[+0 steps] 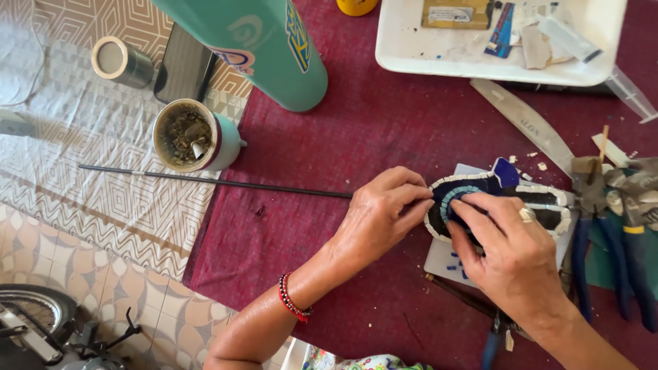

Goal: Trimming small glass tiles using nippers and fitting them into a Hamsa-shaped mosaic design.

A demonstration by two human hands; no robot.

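Note:
A small dark mosaic piece (541, 200), edged with white tiles and with a ring of pale blue tiles, lies on a white sheet (439, 259) on the dark red cloth. My left hand (380, 214) rests at its left edge, fingertips touching the white rim. My right hand (510, 255), with a ring on one finger, covers the lower middle of the piece, fingertips pressing on the blue ring. A dark blue tile chip (506, 172) sits at the top of the piece. Whether either hand pinches a tile is hidden.
A thin black rod (205, 179) runs leftwards from my left hand. A cup of dark matter (188, 136), a teal bottle (264, 48), a white tray (480, 58) of scraps and blue-handled pliers (617, 253) surround the work. A syringe (627, 89) lies top right.

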